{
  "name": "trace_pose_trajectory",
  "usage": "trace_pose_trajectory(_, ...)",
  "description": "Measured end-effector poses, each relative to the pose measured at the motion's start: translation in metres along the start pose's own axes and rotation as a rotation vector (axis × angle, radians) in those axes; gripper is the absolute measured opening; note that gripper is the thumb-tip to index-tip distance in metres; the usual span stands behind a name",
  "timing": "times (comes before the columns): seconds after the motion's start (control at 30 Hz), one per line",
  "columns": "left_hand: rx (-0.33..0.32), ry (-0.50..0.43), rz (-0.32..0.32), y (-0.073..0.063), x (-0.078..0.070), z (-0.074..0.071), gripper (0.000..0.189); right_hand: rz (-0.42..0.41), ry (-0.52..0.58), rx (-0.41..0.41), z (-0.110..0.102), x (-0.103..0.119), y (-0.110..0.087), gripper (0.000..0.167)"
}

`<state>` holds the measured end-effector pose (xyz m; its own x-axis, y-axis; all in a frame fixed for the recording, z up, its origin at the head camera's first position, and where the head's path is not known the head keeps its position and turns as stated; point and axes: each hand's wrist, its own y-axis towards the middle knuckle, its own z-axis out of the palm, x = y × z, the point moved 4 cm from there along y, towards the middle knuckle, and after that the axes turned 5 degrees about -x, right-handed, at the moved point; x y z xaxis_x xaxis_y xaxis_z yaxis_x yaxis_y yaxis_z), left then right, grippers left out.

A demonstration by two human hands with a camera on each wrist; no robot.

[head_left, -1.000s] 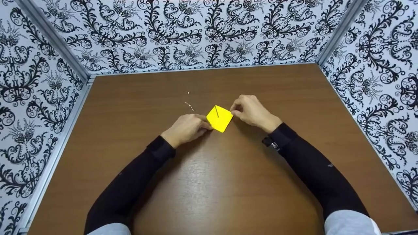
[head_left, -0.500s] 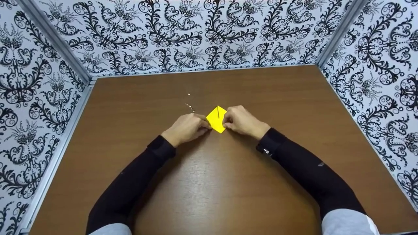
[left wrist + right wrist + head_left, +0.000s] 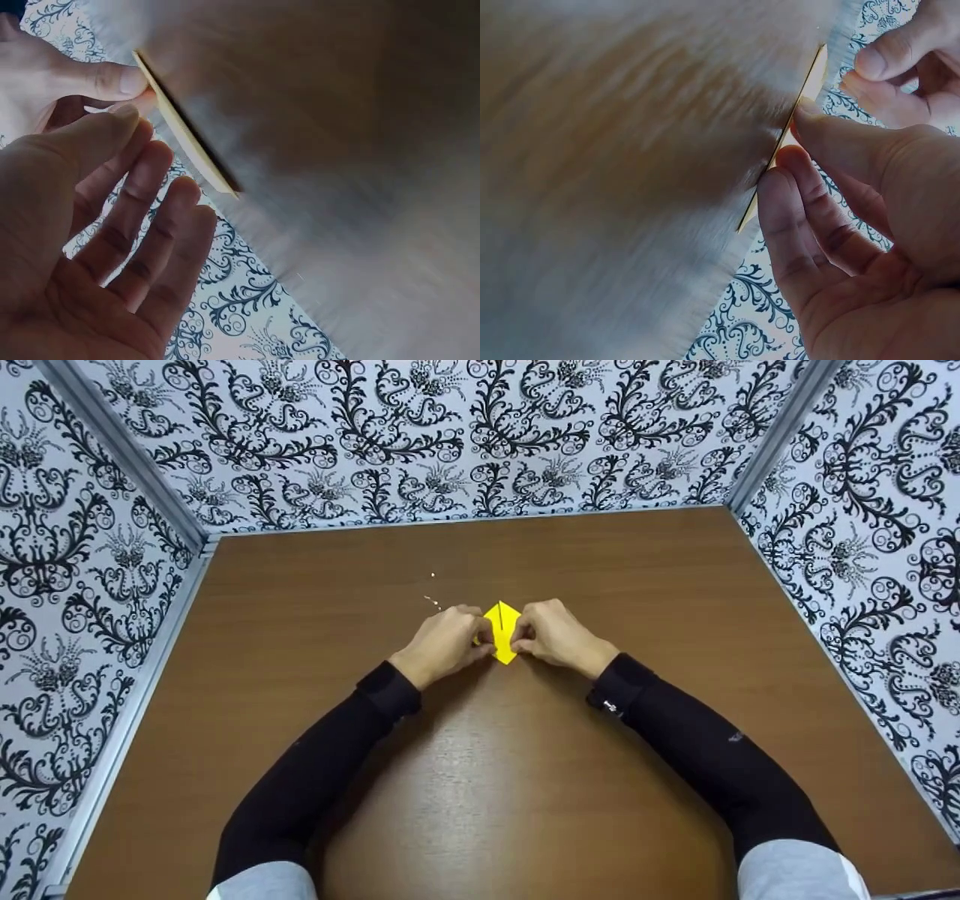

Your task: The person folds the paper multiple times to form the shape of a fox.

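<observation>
A small folded piece of yellow paper (image 3: 505, 631) lies on the brown table, corner toward the far wall, with a dark line running down from that corner. My right hand (image 3: 555, 636) holds its right side between thumb and fingertips, as the right wrist view also shows. Over its left side is my left hand (image 3: 452, 637), thumb and index close together. In the left wrist view the left fingertips stand just short of the paper (image 3: 184, 135), the other fingers loosely spread. Both side corners are largely covered by the hands.
The table (image 3: 465, 780) surrounds the paper. Small bright specks (image 3: 433, 601) show beyond the left hand. Black-and-white patterned walls (image 3: 450, 442) with grey metal corner posts (image 3: 127, 457) bound the far side and both flanks.
My right hand has moved left from the paper's right corner onto its right part. The left hand has shifted right and slightly away from me, over the left part. The paper has hardly moved.
</observation>
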<state>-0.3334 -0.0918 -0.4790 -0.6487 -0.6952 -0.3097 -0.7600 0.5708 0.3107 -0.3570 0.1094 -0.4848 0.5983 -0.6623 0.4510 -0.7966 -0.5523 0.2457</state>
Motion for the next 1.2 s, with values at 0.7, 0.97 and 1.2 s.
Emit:
trace_pose_trajectory(0.7, 0.072, -0.004, -0.077, 0.014, -0.004, 0.016, 0.030, 0.020, -0.008, 0.011, -0.001, 0.003, 0.001, 0.004)
trace_pose_trajectory(0.97, 0.067, -0.036, -0.132, 0.014, 0.004, 0.010, 0.026, 0.024, -0.006, 0.006, -0.003, 0.003, 0.001, 0.006)
trace_pose_trajectory(1.2, 0.061, -0.050, -0.199, 0.013, 0.024, 0.006, 0.024, 0.020, 0.014, 0.002, 0.000, 0.003, -0.001, 0.006)
